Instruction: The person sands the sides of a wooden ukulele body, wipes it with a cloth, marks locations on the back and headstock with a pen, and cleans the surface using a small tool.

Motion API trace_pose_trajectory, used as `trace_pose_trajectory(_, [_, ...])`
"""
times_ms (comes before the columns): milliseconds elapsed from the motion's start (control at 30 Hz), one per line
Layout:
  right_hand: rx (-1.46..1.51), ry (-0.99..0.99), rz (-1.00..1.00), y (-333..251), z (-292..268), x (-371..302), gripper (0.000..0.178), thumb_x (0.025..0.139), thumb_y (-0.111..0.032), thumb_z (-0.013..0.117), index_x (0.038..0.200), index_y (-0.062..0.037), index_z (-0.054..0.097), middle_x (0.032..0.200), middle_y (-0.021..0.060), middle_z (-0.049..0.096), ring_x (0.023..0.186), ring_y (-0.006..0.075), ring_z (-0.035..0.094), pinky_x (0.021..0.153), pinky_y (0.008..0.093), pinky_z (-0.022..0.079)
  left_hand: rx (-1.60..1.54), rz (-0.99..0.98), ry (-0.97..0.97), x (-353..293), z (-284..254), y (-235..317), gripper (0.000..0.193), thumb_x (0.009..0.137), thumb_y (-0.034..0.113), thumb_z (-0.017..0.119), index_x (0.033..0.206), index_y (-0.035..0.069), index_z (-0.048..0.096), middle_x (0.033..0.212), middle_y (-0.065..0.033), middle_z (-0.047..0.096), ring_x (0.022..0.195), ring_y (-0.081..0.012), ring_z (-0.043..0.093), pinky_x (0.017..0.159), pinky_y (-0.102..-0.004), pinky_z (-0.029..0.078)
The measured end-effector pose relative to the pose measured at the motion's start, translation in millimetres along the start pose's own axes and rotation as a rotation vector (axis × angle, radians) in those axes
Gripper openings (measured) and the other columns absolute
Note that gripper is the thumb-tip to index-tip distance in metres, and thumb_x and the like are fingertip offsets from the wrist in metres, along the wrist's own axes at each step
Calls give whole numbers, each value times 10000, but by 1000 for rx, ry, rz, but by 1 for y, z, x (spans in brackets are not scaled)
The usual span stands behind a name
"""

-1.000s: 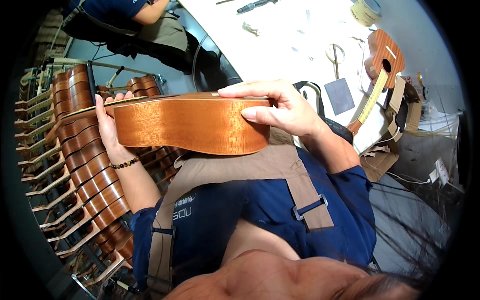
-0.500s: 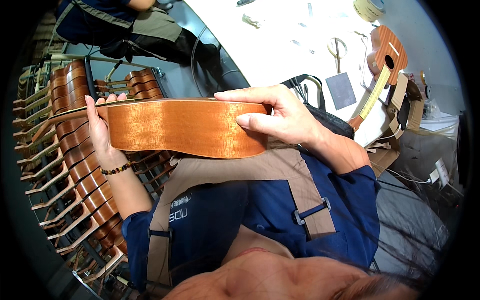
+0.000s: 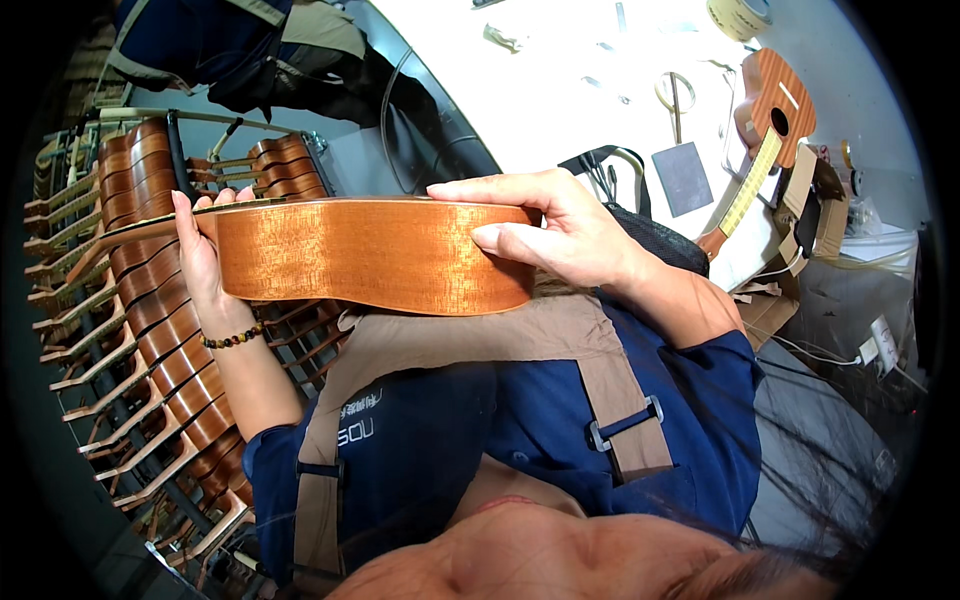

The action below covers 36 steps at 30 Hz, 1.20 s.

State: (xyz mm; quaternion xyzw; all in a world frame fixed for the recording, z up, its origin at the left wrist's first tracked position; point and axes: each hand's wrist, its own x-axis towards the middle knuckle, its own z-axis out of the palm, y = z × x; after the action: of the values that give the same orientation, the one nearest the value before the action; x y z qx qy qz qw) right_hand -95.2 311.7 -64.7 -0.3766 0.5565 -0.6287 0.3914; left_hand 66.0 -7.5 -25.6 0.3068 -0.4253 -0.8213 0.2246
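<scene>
Held level in front of my apron is a brown wooden ukulele (image 3: 375, 255), its curved, glossy side facing me. My left hand (image 3: 205, 250) is wrapped round the neck where it meets the body, the thumb sticking up on the near side and fingertips showing beyond. My right hand (image 3: 560, 225) grips the rounded tail end, fingers stretched along the top edge and thumb pressed on the side. The neck (image 3: 140, 229) reaches out to the left. The ukulele's face and strings are hidden from this angle.
Racks of ukulele bodies with necks (image 3: 170, 320) stand close on my left. A white table (image 3: 560, 100) ahead holds another ukulele (image 3: 775, 110), a dark square block (image 3: 682, 180) and a tape roll (image 3: 740, 18). A black bag (image 3: 650, 235) and a cardboard box (image 3: 825, 210) are at right. A co-worker (image 3: 300, 60) is far left.
The co-worker at the far left has shifted and leans differently. My hands and the ukulele are almost still.
</scene>
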Motion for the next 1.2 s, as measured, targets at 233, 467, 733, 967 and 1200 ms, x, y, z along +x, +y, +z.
trace_pose_trajectory(233, [-64, 147, -106, 13, 8, 7, 266, 863, -164, 614, 1073, -4, 648, 955, 111, 685, 831, 148, 639, 749, 252, 498, -59, 4, -43, 5, -6, -6, 369, 927, 404, 521, 709, 107, 493, 743, -66, 531, 850, -252, 564, 811, -366, 476])
trace_pose_trajectory(467, [81, 341, -38, 66, -14, 5, 231, 919, -138, 515, 893, 4, 696, 805, 78, 683, 761, 105, 621, 724, 244, 476, -12, 77, 87, 8, -18, -35, 351, 937, 380, 512, 719, 104, 512, 767, -83, 557, 849, -272, 559, 808, -387, 475])
trace_pose_trajectory(733, [-958, 868, 388, 230, -134, 19, 208, 767, -150, 671, 951, -51, 671, 906, 148, 634, 884, 309, 601, 789, 383, 480, 21, 182, -2, 3, 14, -12, 360, 945, 399, 481, 715, 123, 452, 788, -57, 511, 885, -253, 530, 851, -410, 433])
trace_pose_trajectory(967, [-1053, 695, 536, 252, -152, 41, 205, 719, -191, 728, 857, -73, 633, 818, 127, 634, 851, 296, 592, 746, 396, 485, 36, 199, -126, 8, 27, 27, 305, 935, 375, 517, 784, 112, 552, 798, -68, 551, 846, -259, 557, 799, -396, 463])
trace_pose_trajectory(1200, [-39, 794, 347, 224, -140, 44, 114, 825, -132, 664, 874, -32, 638, 687, -18, 588, 605, 69, 509, 586, 205, 419, 54, 43, -79, 35, 13, 49, 275, 911, 343, 568, 734, 132, 560, 703, -67, 559, 776, -256, 596, 691, -373, 512])
